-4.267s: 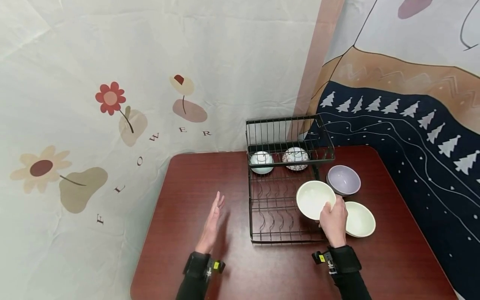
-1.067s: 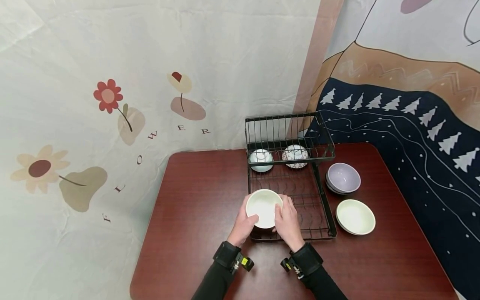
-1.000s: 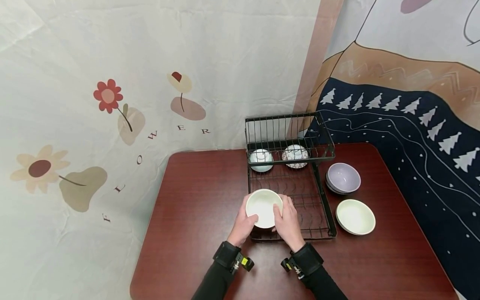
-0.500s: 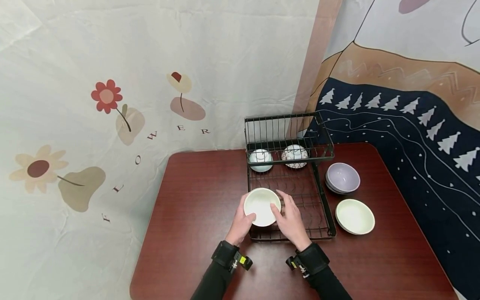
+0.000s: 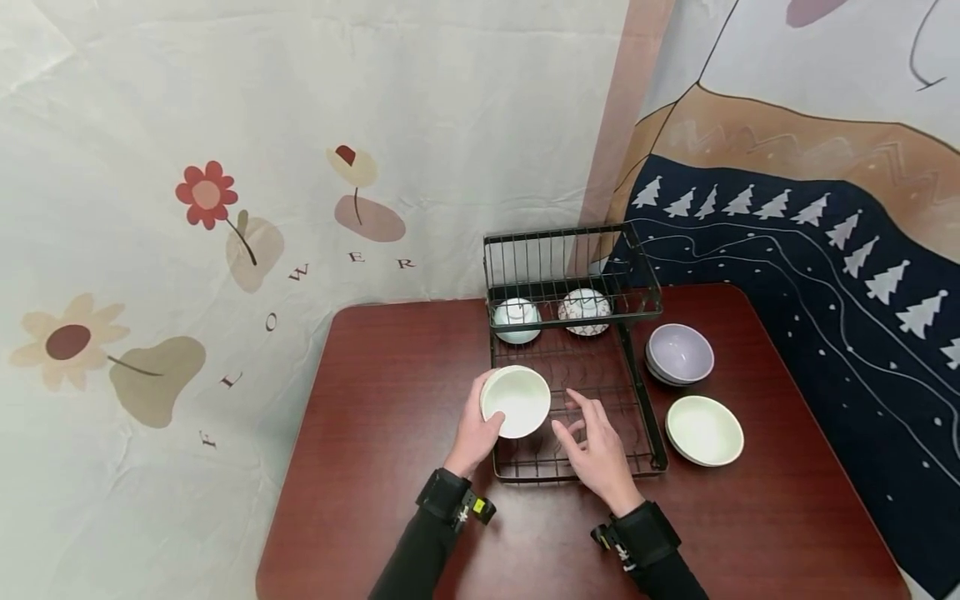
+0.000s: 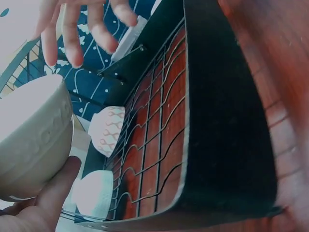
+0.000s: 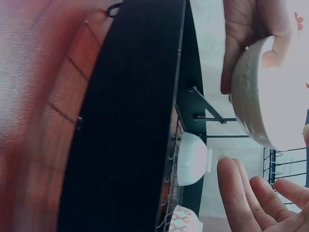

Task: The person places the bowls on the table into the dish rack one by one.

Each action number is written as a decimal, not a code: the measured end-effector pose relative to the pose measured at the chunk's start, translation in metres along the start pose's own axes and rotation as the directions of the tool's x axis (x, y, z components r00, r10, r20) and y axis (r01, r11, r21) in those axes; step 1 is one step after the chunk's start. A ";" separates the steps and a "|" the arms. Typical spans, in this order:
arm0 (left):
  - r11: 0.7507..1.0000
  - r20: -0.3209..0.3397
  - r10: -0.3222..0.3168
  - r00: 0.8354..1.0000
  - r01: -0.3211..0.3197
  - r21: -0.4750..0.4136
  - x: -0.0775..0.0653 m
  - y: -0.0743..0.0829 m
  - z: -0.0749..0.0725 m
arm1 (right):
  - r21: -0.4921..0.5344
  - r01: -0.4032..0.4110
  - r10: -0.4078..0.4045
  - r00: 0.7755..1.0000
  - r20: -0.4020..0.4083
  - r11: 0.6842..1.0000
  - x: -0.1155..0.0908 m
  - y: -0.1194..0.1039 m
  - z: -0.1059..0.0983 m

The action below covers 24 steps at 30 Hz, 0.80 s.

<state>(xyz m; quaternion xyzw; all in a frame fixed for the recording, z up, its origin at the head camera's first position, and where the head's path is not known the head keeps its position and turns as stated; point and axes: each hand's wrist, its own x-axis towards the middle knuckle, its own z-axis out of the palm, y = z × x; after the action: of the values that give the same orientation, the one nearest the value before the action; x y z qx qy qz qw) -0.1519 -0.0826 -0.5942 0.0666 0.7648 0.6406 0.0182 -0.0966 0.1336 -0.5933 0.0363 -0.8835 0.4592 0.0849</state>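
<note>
Cream-coloured round bowl (image 5: 516,402) with raised markings on its outer wall is held in the air by the left hand (image 5: 472,429), above the left part of the lower tier of a black metal wire dish rack (image 5: 641,396), which stands on a reddish-brown desk (image 5: 360,467). The left hand's fingers pinch its left side, the thumb over the rim. To the right, near the bowl but apart from it, the right hand (image 5: 600,457) hangs over the rack, its fingers spread and loosely bent. Right of the rack, a pale greenish-cream shallow round bowl (image 5: 703,431) sits upright. Beyond it stands a lavender round bowl (image 5: 679,354), also upright. Farther back, under the rack's upper tier, two bowls lie upside down: a pale mint-white round bowl (image 5: 517,336) on the left and a white round bowl with a pinkish scalloped pattern (image 5: 586,308) on the right. Past the desk are an off-white flower-printed cloth (image 5: 450,125) and, on the right, a navy tree-printed cloth (image 5: 795,300).
</note>
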 end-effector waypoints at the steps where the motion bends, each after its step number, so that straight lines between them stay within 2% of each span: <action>1: 1.000 -0.005 0.006 1.000 -0.006 0.013 0.002 0.001 -0.001 | -0.005 0.005 -0.005 1.000 -0.004 1.000 -0.001 0.001 0.001; 4: 0.997 -0.013 0.039 0.999 -0.038 0.070 0.008 0.004 -0.001 | -0.035 0.026 -0.027 0.999 -0.035 0.999 -0.005 0.003 0.000; 7: 0.979 -0.001 0.119 0.993 -0.118 0.165 0.015 0.007 0.000 | -0.076 0.049 -0.057 0.993 -0.099 0.996 -0.011 0.009 -0.006; 9: 0.955 0.013 0.183 0.983 -0.181 0.236 0.021 0.007 0.002 | -0.103 0.049 -0.064 0.987 -0.149 0.993 -0.015 0.015 -0.012; 12: 0.901 0.042 0.271 0.962 -0.269 0.340 0.029 0.008 0.004 | -0.127 0.028 -0.055 0.976 -0.211 0.992 -0.018 0.027 -0.027; 16: 0.798 0.113 0.357 0.927 -0.366 0.478 0.037 0.011 0.005 | -0.172 -0.023 -0.023 0.965 -0.262 0.985 -0.021 0.045 -0.056; 21: 0.631 0.254 0.403 0.879 -0.468 0.619 0.044 0.014 0.005 | -0.231 -0.182 0.114 0.953 -0.279 0.956 -0.026 0.069 -0.094; 24: 0.508 0.333 0.412 0.848 -0.517 0.689 0.047 0.013 0.006 | -0.243 -0.303 0.233 0.932 -0.278 0.922 -0.031 0.085 -0.113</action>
<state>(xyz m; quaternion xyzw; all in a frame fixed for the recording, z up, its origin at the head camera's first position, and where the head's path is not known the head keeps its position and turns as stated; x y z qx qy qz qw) -0.1970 -0.0690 -0.5802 0.3105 0.9107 0.2361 -0.1357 -0.0645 0.2741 -0.6035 -0.1549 -0.9191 0.3371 0.1328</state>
